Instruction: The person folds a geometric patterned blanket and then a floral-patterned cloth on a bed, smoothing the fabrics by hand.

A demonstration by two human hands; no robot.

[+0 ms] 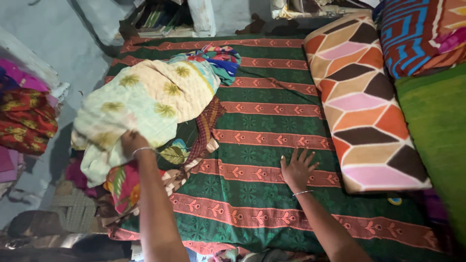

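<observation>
My left hand [132, 142] grips the pale green floral quilted blanket [145, 104], left of the green-and-maroon striped bedspread [262, 155]; my right hand [297, 168] rests open, flat on that bedspread.

A long bolster [361, 104] in orange, brown, pink and cream diamonds lies along the right edge of the bed. Beside it, further right, sits a green cushion [434, 131]. At the far right corner rests a blue and orange zigzag blanket [412, 36]. A multicoloured cloth [224, 60] is bunched near the far edge. Off the left edge, red and yellow patterned fabric [24, 119] is heaped with pink cloth [17, 75] on the grey floor [73, 43]. Books [158, 17] stand on a shelf beyond the far edge.
</observation>
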